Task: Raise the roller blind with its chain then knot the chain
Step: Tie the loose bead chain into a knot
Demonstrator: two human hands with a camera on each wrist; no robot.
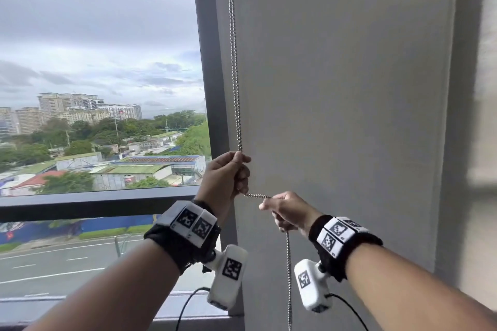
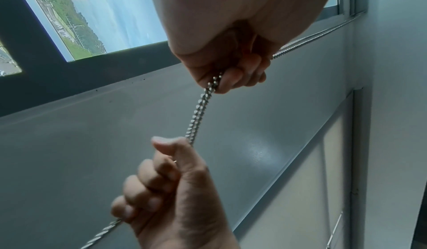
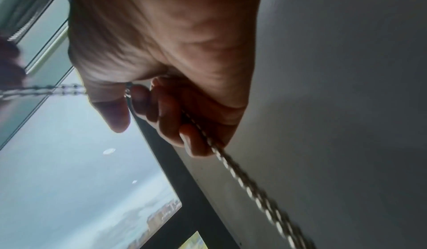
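Observation:
A silver bead chain (image 1: 234, 62) hangs doubled in front of the grey wall, beside the window. My left hand (image 1: 228, 174) grips both strands in a fist at about sill height. From that fist a short taut piece of chain (image 1: 257, 195) runs right to my right hand (image 1: 287, 212), which also grips it; the rest of the chain (image 1: 288, 277) drops below that hand. In the left wrist view the chain (image 2: 198, 110) spans between the left hand (image 2: 231, 70) and the right hand (image 2: 166, 189). In the right wrist view the right hand (image 3: 166, 97) holds the chain (image 3: 231, 165). The blind itself is not in view.
The dark window frame (image 1: 209, 75) stands just left of the chain, with a horizontal rail (image 1: 94, 204) below the glass. A grey wall panel (image 1: 349, 88) fills the right side. Camera cables (image 1: 188, 306) hang from both wrists.

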